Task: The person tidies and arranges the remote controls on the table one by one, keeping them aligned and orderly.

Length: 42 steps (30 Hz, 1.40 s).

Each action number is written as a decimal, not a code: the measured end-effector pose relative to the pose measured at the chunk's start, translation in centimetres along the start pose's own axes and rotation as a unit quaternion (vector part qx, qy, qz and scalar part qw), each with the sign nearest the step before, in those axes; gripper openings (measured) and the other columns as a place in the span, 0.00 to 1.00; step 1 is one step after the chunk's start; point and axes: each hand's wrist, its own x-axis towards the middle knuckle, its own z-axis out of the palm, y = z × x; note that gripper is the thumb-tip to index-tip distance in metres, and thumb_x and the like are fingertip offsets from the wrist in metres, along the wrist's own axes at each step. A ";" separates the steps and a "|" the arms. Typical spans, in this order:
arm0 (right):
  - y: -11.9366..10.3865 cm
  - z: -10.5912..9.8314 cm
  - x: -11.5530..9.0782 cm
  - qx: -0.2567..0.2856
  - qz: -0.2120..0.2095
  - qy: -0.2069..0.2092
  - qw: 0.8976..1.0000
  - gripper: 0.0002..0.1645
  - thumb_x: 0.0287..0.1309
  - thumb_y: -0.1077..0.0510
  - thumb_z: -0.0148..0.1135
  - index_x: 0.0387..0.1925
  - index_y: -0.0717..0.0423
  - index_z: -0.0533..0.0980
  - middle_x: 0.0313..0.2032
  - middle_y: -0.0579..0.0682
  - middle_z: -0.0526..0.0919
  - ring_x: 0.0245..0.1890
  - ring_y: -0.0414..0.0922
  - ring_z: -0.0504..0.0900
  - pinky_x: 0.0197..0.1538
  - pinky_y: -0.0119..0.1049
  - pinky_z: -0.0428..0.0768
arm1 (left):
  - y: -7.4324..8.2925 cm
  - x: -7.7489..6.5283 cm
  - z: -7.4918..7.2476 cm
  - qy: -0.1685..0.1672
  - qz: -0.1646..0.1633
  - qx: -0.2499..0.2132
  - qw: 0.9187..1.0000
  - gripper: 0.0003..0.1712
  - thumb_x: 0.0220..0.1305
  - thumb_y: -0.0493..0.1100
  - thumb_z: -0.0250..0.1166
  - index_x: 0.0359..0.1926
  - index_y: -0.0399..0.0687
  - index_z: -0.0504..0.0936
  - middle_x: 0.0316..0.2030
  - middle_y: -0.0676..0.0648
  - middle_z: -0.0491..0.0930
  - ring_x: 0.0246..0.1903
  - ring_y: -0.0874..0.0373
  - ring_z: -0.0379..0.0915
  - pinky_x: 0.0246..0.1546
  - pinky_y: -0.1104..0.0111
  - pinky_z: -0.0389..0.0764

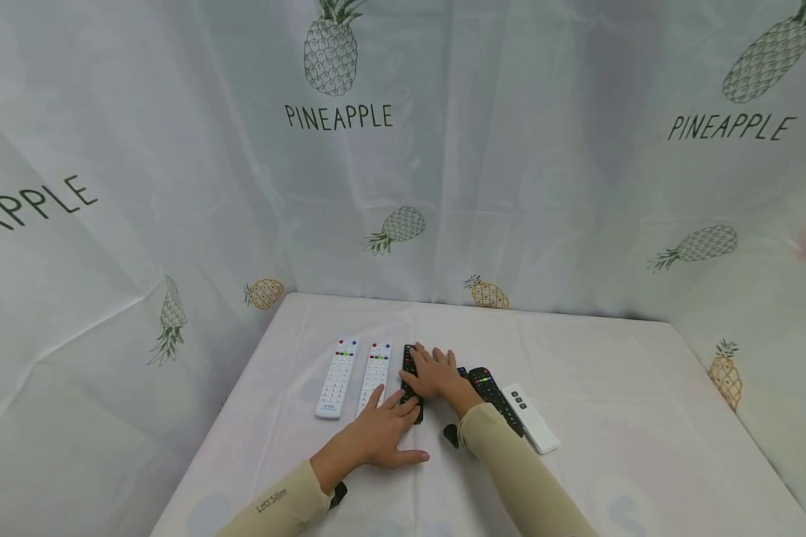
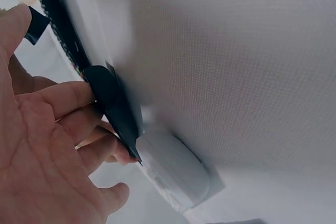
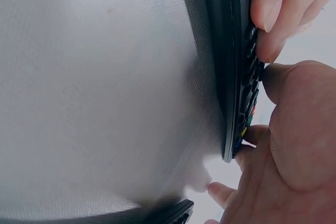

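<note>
Left hand touches near end of black remote, right hand farther up. Fingers spread, both grips wide.

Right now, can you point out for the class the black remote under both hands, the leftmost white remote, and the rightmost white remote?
Black remote [image 3: 224, 66]: right wrist view, on its long side.
Leftmost white remote [image 1: 336, 379]: head view, mid-keypad.
Rightmost white remote [image 1: 533, 421]: head view, on bare casing below its buttons.

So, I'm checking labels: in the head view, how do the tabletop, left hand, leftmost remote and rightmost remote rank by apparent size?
1. Tabletop
2. Left hand
3. Leftmost remote and rightmost remote: too alike to rank.
</note>
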 end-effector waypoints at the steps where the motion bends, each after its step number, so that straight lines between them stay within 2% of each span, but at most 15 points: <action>1: 0.0 0.1 0.0 -0.003 0.002 0.000 1.000 0.41 0.71 0.32 0.41 0.77 0.47 0.55 0.78 0.48 0.51 0.76 0.61 0.52 0.75 0.64 0.44 | 0.0 0.0 0.0 0.000 0.000 0.003 1.000 0.51 0.61 0.81 0.44 0.73 0.53 0.65 0.75 0.54 0.59 0.76 0.51 0.49 0.73 0.41 0.45; 6: 0.1 0.3 0.3 -0.004 0.006 0.002 1.000 0.40 0.72 0.32 0.38 0.76 0.47 0.55 0.78 0.48 0.52 0.76 0.60 0.52 0.75 0.64 0.44 | 0.0 0.0 0.1 0.001 0.000 0.012 1.000 0.53 0.60 0.83 0.42 0.74 0.54 0.65 0.75 0.54 0.58 0.76 0.51 0.49 0.73 0.41 0.47; 24: 0.1 0.6 0.3 -0.005 0.004 0.010 1.000 0.40 0.72 0.32 0.37 0.76 0.46 0.55 0.78 0.48 0.52 0.76 0.61 0.52 0.75 0.64 0.44 | 0.1 -0.1 0.1 0.007 0.000 0.007 1.000 0.51 0.61 0.81 0.44 0.73 0.53 0.65 0.75 0.54 0.59 0.76 0.50 0.49 0.73 0.41 0.48; 33: -0.1 0.0 0.0 0.002 -0.003 0.016 1.000 0.39 0.74 0.33 0.33 0.76 0.48 0.57 0.78 0.49 0.53 0.76 0.61 0.53 0.74 0.64 0.45 | 0.2 -0.1 -0.2 0.008 0.001 0.014 1.000 0.51 0.62 0.81 0.44 0.74 0.53 0.64 0.75 0.53 0.59 0.76 0.49 0.50 0.72 0.41 0.49; 37: 0.0 0.3 0.3 0.003 0.001 0.007 1.000 0.39 0.74 0.33 0.31 0.77 0.47 0.54 0.78 0.49 0.50 0.77 0.61 0.50 0.75 0.64 0.42 | 0.2 -0.2 -0.3 0.008 0.004 0.014 1.000 0.51 0.62 0.81 0.43 0.74 0.53 0.64 0.75 0.53 0.58 0.76 0.49 0.50 0.72 0.41 0.50; 42: 0.0 0.5 0.3 0.002 0.000 0.010 1.000 0.39 0.74 0.33 0.31 0.77 0.47 0.55 0.78 0.48 0.51 0.77 0.60 0.50 0.75 0.65 0.41 | 0.2 -0.3 -0.3 0.001 0.001 0.008 1.000 0.52 0.62 0.81 0.43 0.74 0.53 0.63 0.75 0.53 0.58 0.76 0.49 0.49 0.73 0.41 0.49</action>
